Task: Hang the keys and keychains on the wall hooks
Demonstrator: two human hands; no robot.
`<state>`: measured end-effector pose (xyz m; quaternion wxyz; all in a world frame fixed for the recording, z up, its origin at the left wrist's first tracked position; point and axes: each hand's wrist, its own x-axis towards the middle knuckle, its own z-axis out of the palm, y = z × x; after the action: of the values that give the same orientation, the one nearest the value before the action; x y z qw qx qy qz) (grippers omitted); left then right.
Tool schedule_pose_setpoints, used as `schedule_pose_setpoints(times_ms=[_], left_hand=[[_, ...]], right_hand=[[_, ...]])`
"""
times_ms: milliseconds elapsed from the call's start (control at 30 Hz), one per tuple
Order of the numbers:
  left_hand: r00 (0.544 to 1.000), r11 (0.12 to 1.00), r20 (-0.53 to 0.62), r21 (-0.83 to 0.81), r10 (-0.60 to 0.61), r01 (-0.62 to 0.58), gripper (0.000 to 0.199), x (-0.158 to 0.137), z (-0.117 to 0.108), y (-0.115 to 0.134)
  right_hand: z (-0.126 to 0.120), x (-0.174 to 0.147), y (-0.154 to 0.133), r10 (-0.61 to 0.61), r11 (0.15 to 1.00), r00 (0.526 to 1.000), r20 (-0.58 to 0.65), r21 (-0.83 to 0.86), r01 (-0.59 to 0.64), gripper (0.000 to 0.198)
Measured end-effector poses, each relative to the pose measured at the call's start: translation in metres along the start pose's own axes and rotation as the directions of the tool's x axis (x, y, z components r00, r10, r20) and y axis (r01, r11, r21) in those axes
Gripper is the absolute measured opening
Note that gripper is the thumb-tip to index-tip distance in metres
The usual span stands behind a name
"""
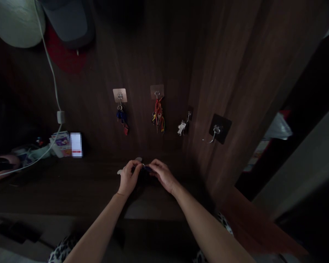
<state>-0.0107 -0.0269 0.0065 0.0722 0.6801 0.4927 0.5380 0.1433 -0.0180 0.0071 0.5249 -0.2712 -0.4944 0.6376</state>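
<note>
Both hands meet over the dark wooden shelf [98, 190], low in the middle of the head view. My left hand [130, 178] is closed in a pinch on a small metal key ring [143, 166]. Two pale rounded pieces, which look like key heads, stick out around its fingers. My right hand [163, 175] also pinches, gripping a small dark blue item [148, 168] at the ring's other side. Its kind is hard to make out in the dim light. Behind the hands, a blue key bunch [121, 116], a colourful corded bunch [158, 113] and silver keys [182, 127] hang from wall hooks.
A bare hook [216, 130] on a black plate juts from the right side panel. Left stand small boxes [60, 143], a pink-rimmed object [5, 162] and a white cable [52, 73]. Caps [67, 23] hang at upper left.
</note>
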Motion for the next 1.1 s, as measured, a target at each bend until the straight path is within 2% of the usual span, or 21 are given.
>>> schedule_pose_setpoints(times_ms=[67,267,433,700,1100], left_hand=[[1.000,1.000,0.014,-0.011,-0.010,0.010,0.017,0.0003,0.0001,0.0000],[0.999,0.999,0.009,-0.024,-0.032,0.033,0.019,0.0006,-0.0003,-0.0015],[0.999,0.998,-0.012,-0.035,-0.048,0.047,0.019,0.0006,-0.0018,-0.0011],[0.999,0.998,0.022,-0.051,-0.023,0.024,0.018,0.0010,-0.0023,0.0033],[0.999,0.998,0.052,-0.065,-0.013,0.016,0.017,0.0020,-0.0015,0.0054]], right_hand=[[0.0006,-0.0002,-0.0007,0.004,1.000,1.000,0.021,0.014,-0.004,0.014],[0.0004,-0.0032,-0.0060,0.006,1.000,0.996,0.093,-0.010,-0.005,0.023],[-0.0009,-0.0040,-0.0072,-0.058,0.996,0.994,0.091,-0.061,0.064,0.027],[0.0021,-0.0008,-0.0020,0.021,0.988,0.998,0.052,-0.155,-0.013,0.026],[0.0050,-0.0027,-0.0012,0.151,0.986,0.982,0.114,0.057,-0.158,0.025]])
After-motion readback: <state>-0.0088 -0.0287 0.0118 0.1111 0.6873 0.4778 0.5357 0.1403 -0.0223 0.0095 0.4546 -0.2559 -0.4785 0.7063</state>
